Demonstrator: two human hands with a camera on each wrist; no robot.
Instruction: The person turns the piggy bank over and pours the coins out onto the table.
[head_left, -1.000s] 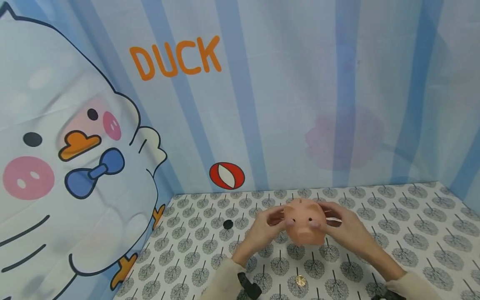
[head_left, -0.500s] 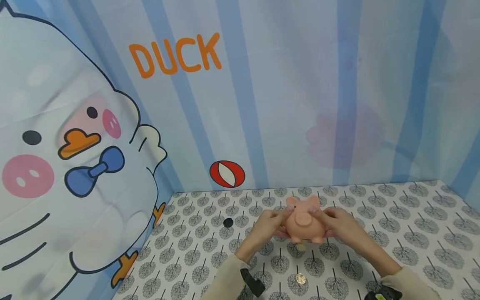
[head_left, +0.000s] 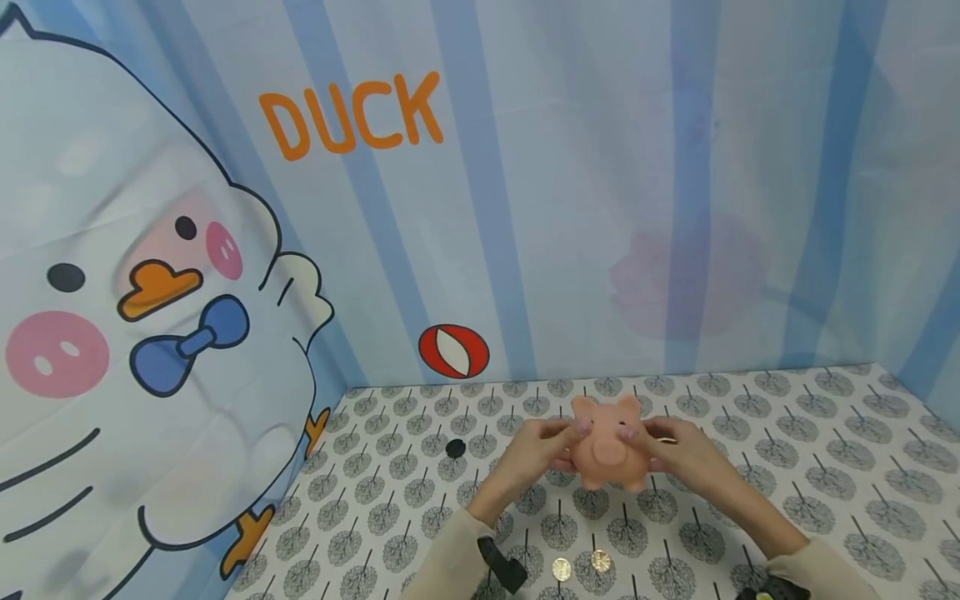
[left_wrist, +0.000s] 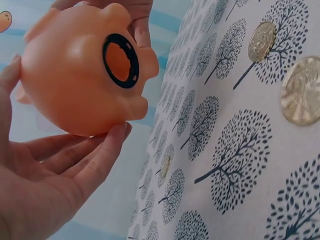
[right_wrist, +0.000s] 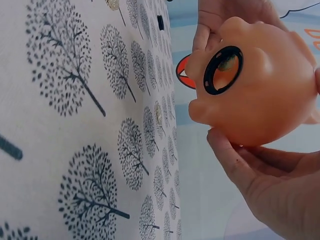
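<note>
A pink piggy bank (head_left: 609,454) hangs above the patterned cloth, its snout toward me. My left hand (head_left: 528,454) and right hand (head_left: 684,454) grip its two sides, thumbs on the face. Both wrist views show its underside, where a black-rimmed round hole (left_wrist: 120,61) gapes uncovered. Through that hole, in the right wrist view, a gold coin (right_wrist: 227,62) shows inside. Two gold coins, one on the left (head_left: 561,569) and one on the right (head_left: 601,561), lie on the cloth nearer to me. A further coin (left_wrist: 165,165) rests farther off in the left wrist view.
A round black plug (head_left: 455,448) lies on the tree-print cloth (head_left: 390,517), left of the hands. Behind the table hangs a blue striped curtain (head_left: 585,208), with a big printed duck (head_left: 247,450) at the left.
The piggy bank has tipped from face-down to snout-up, then slightly forward again. Something pale dropped beneath it midway. A second coin now lies left of the first near me.
</note>
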